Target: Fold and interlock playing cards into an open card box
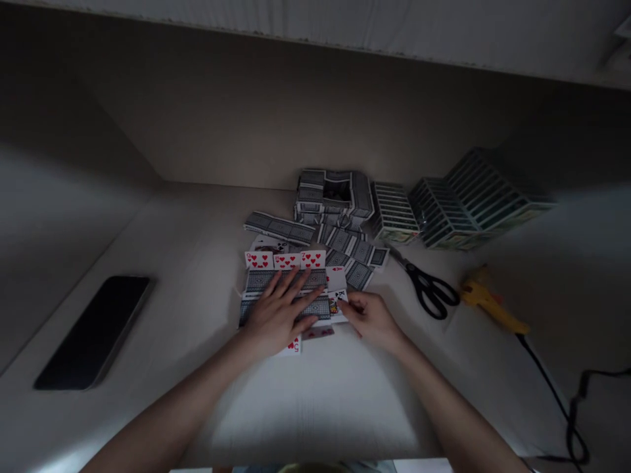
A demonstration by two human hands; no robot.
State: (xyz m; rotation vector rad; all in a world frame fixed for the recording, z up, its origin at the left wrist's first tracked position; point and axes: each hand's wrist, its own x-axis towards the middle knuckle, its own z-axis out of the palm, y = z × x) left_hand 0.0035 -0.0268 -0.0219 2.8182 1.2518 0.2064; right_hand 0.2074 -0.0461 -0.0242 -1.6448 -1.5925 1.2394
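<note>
Patterned card backs [256, 280] form a flat panel near the middle of the table, with red-suited card faces [313, 259] jutting out along its far edge and more showing at the near edge. My left hand [279, 315] lies flat across this panel, fingers spread. At the panel's right side, my right hand [369, 318] pinches the edge of a king card [337, 303]. Just beyond that king is an ace card [336, 278]. Behind the panel lie joined strips of card backs [280, 228] and overlapping cards [357, 249].
A box-like card structure [359, 197] stands at the back, beside slatted structures [397, 210]. Black-handled scissors [431, 292] and a yellow glue gun [493, 309] with a black cord lie on the right. A dark phone [93, 332] rests on the left of the white table [305, 407].
</note>
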